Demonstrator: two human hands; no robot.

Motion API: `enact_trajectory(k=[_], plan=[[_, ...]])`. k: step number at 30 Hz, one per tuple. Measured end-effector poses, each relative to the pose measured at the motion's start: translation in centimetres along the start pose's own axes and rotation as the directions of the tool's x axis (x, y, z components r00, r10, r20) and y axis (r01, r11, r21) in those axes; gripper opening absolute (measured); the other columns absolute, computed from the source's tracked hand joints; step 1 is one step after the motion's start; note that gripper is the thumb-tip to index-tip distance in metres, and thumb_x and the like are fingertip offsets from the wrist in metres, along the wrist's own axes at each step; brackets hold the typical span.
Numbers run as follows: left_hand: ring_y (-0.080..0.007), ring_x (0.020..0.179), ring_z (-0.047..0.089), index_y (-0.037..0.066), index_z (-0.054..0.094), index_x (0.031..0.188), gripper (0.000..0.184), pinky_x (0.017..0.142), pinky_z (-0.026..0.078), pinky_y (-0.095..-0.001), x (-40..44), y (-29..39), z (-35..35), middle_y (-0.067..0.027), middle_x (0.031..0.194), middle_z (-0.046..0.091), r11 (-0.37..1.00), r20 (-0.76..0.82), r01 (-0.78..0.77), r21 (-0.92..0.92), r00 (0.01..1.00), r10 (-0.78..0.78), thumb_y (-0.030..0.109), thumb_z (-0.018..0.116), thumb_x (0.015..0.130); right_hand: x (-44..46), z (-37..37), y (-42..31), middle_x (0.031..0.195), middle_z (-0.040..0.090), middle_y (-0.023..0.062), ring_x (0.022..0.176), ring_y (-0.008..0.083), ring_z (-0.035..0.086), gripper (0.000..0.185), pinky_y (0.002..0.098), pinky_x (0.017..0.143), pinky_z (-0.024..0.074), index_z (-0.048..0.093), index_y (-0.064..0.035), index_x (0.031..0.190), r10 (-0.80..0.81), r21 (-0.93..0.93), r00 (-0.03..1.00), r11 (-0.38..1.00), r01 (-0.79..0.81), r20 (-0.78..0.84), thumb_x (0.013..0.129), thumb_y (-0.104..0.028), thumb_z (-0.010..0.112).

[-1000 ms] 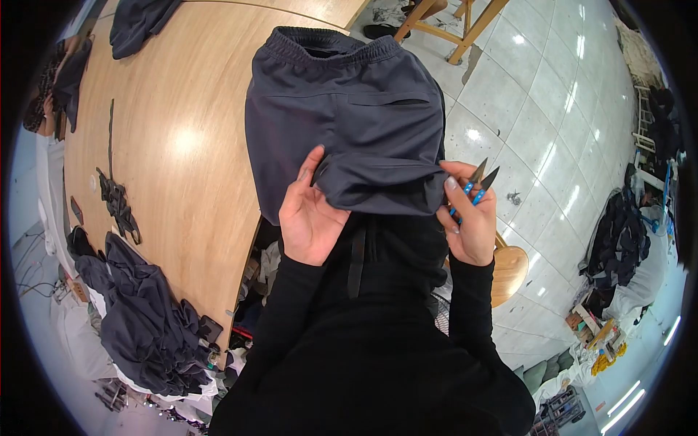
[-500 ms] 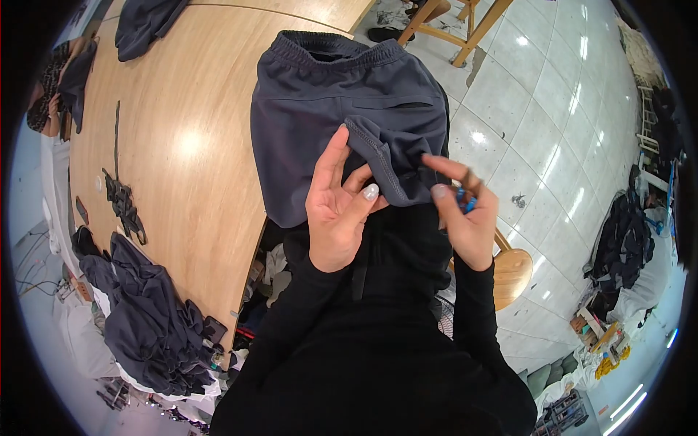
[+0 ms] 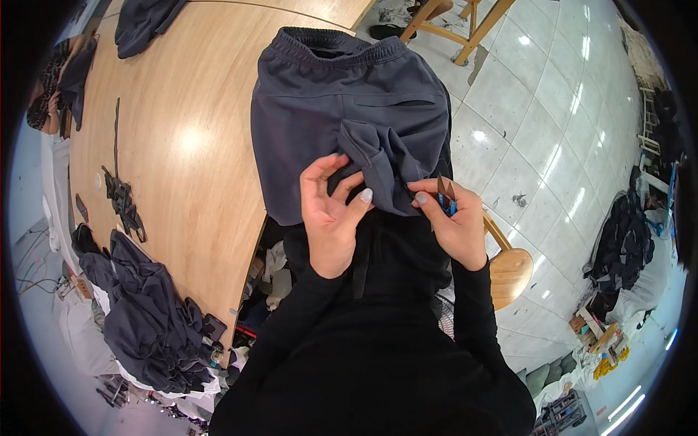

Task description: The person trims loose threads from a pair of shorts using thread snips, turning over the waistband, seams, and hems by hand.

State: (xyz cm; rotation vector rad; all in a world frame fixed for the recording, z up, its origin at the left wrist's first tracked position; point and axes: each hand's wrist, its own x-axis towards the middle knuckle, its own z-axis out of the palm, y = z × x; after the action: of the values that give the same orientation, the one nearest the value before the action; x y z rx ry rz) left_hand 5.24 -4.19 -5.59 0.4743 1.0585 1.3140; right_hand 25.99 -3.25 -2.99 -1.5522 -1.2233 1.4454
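Note:
Dark grey shorts [image 3: 302, 145] with an elastic waistband lie at the right end of the table, one leg opening folded up towards me. My left hand [image 3: 331, 211] holds that leg's hem, thumb in front and some fingertips tucked behind the cloth. On the other side of the hem, my right hand [image 3: 454, 221] pinches the fabric edge between thumb and forefinger. Small blue-handled thread snips [image 3: 446, 198] are kept in the same right hand, their pointed blades sticking up past the fingers.
The wooden table [image 3: 189, 145] bears a heap of dark garments [image 3: 149, 320], black straps [image 3: 123, 207] and another dark garment [image 3: 145, 25]. A wooden stool [image 3: 512, 276] stands at my right. At left, another person's hand [image 3: 53, 103] is near dark cloth.
My right hand has closed on the hem and the snips' blades now point up. The left fingers have curled lower, and the folded leg has bunched up.

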Motion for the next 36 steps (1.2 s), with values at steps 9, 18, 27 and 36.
enact_trajectory(k=[9,18,27,36], plan=[[-0.012,0.106,0.075,0.002,0.064,0.129,0.021,0.092,0.064,-0.0289,0.5,2.0,-0.4,-0.0057,0.12,0.076,0.913,0.071,0.406,0.038,0.91,-0.408,0.009,0.07,0.11,-0.1,0.4,-0.2,0.097,0.079,0.0089,0.085,0.0123,0.073,0.021,0.0277,0.078,0.0546,0.076,0.0017,0.125,0.149,0.048,0.989,0.988,-0.148,-0.006,0.109,-0.005,0.065],[-0.0185,0.114,0.077,0.002,0.062,0.14,0.028,0.096,0.069,-0.0351,2.1,1.9,1.3,-0.0068,0.121,0.076,0.915,0.14,0.321,-0.244,0.946,-0.294,0.01,0.063,0.114,-0.2,0.9,0.5,0.092,0.077,0.0079,0.065,0.0102,0.064,0.021,0.0271,0.064,0.0497,0.077,0.0002,0.124,0.005,-0.077,0.999,0.997,-0.009,-0.052,0.109,-0.006,0.064],[-0.0229,0.118,0.078,0.002,0.058,0.146,0.034,0.103,0.068,-0.0453,2.1,0.5,0.9,-0.0116,0.128,0.076,0.938,0.092,0.172,-0.301,0.984,-0.151,0.002,0.06,0.112,-0.5,1.0,1.1,0.102,0.079,0.0118,0.072,0.0117,0.066,0.025,0.0284,0.066,0.0521,0.073,0.0008,0.132,0.02,0.003,0.985,1.0,-0.02,-0.173,0.112,-0.007,0.06],[-0.0222,0.118,0.078,0.004,0.053,0.15,0.044,0.101,0.069,-0.0427,2.1,0.9,1.2,-0.0122,0.129,0.076,0.962,0.119,0.147,-0.228,0.985,-0.123,-0.005,0.063,0.109,-1.7,2.5,-0.8,0.097,0.065,0.0054,0.083,0.0119,0.058,0.034,0.0278,0.077,0.0502,0.071,0.0023,0.139,-0.389,-0.342,0.868,0.897,0.281,-0.308,0.118,-0.013,0.049]])
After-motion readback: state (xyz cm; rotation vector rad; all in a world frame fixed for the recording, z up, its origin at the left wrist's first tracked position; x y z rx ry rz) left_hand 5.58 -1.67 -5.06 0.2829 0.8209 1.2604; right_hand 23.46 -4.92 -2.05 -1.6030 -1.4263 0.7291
